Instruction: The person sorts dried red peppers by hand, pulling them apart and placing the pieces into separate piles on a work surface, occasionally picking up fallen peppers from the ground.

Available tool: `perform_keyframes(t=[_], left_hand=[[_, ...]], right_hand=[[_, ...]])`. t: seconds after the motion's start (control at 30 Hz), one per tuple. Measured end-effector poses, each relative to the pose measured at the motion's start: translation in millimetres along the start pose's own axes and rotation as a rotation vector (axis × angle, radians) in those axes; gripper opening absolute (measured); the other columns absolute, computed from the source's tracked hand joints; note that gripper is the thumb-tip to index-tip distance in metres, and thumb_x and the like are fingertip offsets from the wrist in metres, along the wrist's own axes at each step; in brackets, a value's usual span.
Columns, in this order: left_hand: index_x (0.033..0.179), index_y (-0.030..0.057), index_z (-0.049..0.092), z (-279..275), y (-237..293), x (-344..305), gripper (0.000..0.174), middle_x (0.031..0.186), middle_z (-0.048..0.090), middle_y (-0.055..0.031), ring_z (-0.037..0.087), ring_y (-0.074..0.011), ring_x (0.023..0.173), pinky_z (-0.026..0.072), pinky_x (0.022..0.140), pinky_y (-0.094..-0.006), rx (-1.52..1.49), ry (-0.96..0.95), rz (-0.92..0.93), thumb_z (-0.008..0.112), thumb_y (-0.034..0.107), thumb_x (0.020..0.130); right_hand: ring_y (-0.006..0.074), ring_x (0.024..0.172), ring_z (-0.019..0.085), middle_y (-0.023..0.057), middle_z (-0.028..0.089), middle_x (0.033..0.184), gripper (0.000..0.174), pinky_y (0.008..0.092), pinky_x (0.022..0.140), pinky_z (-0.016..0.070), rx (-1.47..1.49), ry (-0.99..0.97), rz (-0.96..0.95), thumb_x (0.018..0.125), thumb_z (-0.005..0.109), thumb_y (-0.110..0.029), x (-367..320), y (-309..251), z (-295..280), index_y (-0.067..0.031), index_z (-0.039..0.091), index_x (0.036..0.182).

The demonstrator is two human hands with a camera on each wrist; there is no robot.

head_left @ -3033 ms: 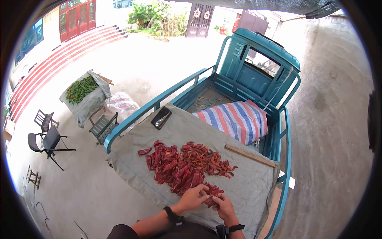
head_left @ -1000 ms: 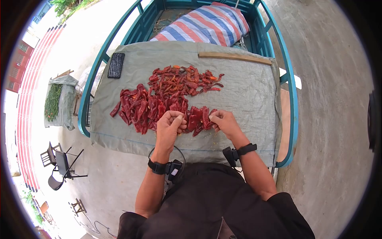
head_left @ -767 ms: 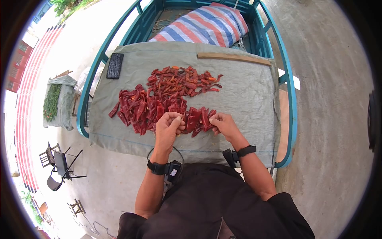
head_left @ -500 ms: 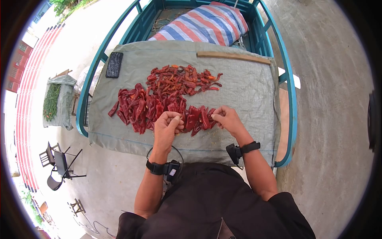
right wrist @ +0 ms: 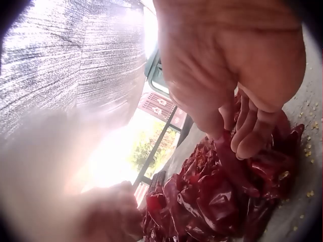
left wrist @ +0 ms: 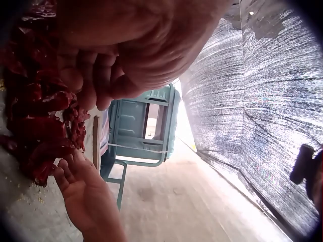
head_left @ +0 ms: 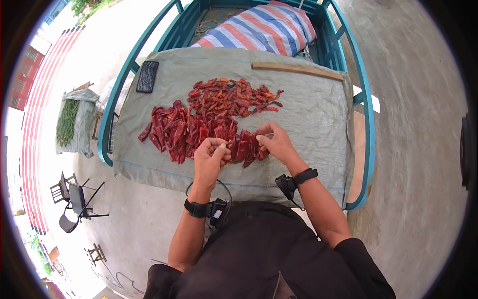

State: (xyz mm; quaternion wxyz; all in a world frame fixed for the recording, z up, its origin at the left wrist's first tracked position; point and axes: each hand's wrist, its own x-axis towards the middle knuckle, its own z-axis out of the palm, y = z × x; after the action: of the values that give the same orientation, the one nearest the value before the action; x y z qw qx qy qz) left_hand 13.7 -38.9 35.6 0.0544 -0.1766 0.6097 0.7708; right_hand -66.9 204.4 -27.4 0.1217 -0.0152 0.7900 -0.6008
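Observation:
Dried red chili peppers (head_left: 172,132) lie heaped on a grey-green sheet in the head view. A short row of red peppers (head_left: 244,148) lies side by side between my hands. My left hand (head_left: 208,158) has its thumb and forefinger together at the row's left end, with the other fingers curled; what lies between those fingertips is too small to tell. At the row's right end, my right hand (head_left: 278,143) pinches a red pepper (right wrist: 232,164) between thumb and fingers, seen in the right wrist view. Pepper seeds (right wrist: 310,146) are scattered beside it.
Smaller, shrivelled red peppers (head_left: 234,94) lie beyond the heap. A dark phone (head_left: 147,76) and a wooden strip (head_left: 298,71) rest on the sheet (head_left: 308,119). Blue-green truck rails (head_left: 367,139) flank it, with a striped bag (head_left: 264,30) behind. Chairs (head_left: 78,199) stand at left.
Since three seconds ago the view has tilted down, and my hands are further apart. In the last half second my right hand moves slightly left and away from me. My left hand stays nearly still.

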Motion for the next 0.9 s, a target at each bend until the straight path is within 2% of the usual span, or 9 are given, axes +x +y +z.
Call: perform_keyframes(t=[0.07, 0.17, 0.23, 0.3, 0.37, 0.5, 0.6, 0.67, 0.9], left_hand=[[0.114, 0.0041, 0.070, -1, 1, -1, 0.011, 0.094, 0.075, -0.0022, 0.070, -0.0077, 0.081, 0.0520, 0.069, -0.0221, 0.009, 0.027, 0.001, 0.067, 0.013, 0.108], [0.114, 0.0035, 0.069, -4, 1, 0, 0.010, 0.093, 0.074, -0.0026, 0.070, -0.0083, 0.081, 0.0524, 0.069, -0.0222, 0.045, 0.056, 0.027, 0.067, 0.012, 0.108], [0.113, 0.0032, 0.069, -7, 2, 3, 0.010, 0.093, 0.074, -0.0029, 0.070, -0.0087, 0.080, 0.0527, 0.069, -0.0223, 0.065, 0.066, 0.038, 0.067, 0.011, 0.108], [0.112, 0.0028, 0.069, -10, -1, 3, 0.009, 0.093, 0.074, -0.0033, 0.070, -0.0091, 0.079, 0.0528, 0.068, -0.0225, 0.065, 0.076, 0.079, 0.066, 0.010, 0.108], [0.112, 0.0023, 0.068, -12, -8, 8, 0.009, 0.093, 0.075, -0.0039, 0.069, -0.0087, 0.078, 0.0530, 0.068, -0.0229, 0.023, 0.076, 0.082, 0.066, 0.010, 0.108], [0.113, 0.0023, 0.068, -11, -5, 7, 0.010, 0.093, 0.075, -0.0040, 0.069, -0.0082, 0.077, 0.0527, 0.066, -0.0232, -0.006, 0.057, 0.064, 0.067, 0.011, 0.108], [0.114, 0.0028, 0.068, -8, -2, 8, 0.011, 0.093, 0.075, -0.0041, 0.070, -0.0089, 0.077, 0.0524, 0.066, -0.0225, -0.043, 0.043, 0.048, 0.067, 0.012, 0.108], [0.115, 0.0026, 0.068, -9, -4, 9, 0.012, 0.093, 0.076, -0.0046, 0.071, -0.0096, 0.078, 0.0523, 0.066, -0.0222, -0.061, 0.032, 0.022, 0.068, 0.013, 0.109], [0.114, 0.0019, 0.068, -8, -11, 13, 0.012, 0.093, 0.075, -0.0043, 0.069, -0.0094, 0.078, 0.0538, 0.066, -0.0244, -0.068, 0.020, 0.040, 0.067, 0.011, 0.107]], right_hand=[[0.0181, 0.081, 0.070, 0.0126, 0.070, 0.108, 0.025, 0.0347, 0.068, 0.0584, 0.194, -0.021, 0.088, 0.096, 0.077, -0.013, -2, 2, -1, 0.0019, 0.065, 0.113], [0.0158, 0.076, 0.070, 0.0104, 0.071, 0.102, 0.017, 0.0308, 0.062, 0.0566, 0.147, 0.046, 0.104, 0.098, 0.072, -0.007, -7, -3, -6, 0.0013, 0.065, 0.111], [0.0149, 0.077, 0.070, 0.0074, 0.071, 0.095, 0.015, 0.0314, 0.063, 0.0564, 0.076, 0.014, 0.122, 0.097, 0.073, -0.008, -12, -5, -14, -0.0004, 0.066, 0.108], [0.0168, 0.079, 0.070, 0.0072, 0.072, 0.089, 0.016, 0.0335, 0.067, 0.0576, -0.057, 0.033, 0.082, 0.095, 0.075, -0.011, -15, 6, -19, -0.0023, 0.067, 0.105], [0.0263, 0.084, 0.073, 0.0135, 0.074, 0.097, 0.026, 0.0398, 0.080, 0.0595, -0.251, 0.095, -0.092, 0.090, 0.080, -0.017, -20, 20, -25, -0.0019, 0.067, 0.107], [0.0293, 0.088, 0.075, 0.0153, 0.075, 0.098, 0.031, 0.0413, 0.082, 0.0604, -0.417, 0.149, -0.039, 0.089, 0.083, -0.017, -33, 25, -35, -0.0013, 0.069, 0.110], [0.0188, 0.076, 0.071, 0.0106, 0.073, 0.093, 0.032, 0.0360, 0.068, 0.0587, -0.421, 0.135, 0.022, 0.093, 0.082, -0.019, -36, 67, -46, 0.0014, 0.067, 0.112], [0.0194, 0.072, 0.071, 0.0113, 0.072, 0.091, 0.032, 0.0350, 0.062, 0.0583, -0.299, 0.108, 0.073, 0.095, 0.081, -0.019, -33, 95, -51, 0.0028, 0.066, 0.112], [0.0208, 0.068, 0.072, 0.0134, 0.073, 0.090, 0.032, 0.0343, 0.059, 0.0603, 0.068, 0.063, 0.358, 0.097, 0.080, -0.019, -45, 64, -45, 0.0056, 0.064, 0.111]])
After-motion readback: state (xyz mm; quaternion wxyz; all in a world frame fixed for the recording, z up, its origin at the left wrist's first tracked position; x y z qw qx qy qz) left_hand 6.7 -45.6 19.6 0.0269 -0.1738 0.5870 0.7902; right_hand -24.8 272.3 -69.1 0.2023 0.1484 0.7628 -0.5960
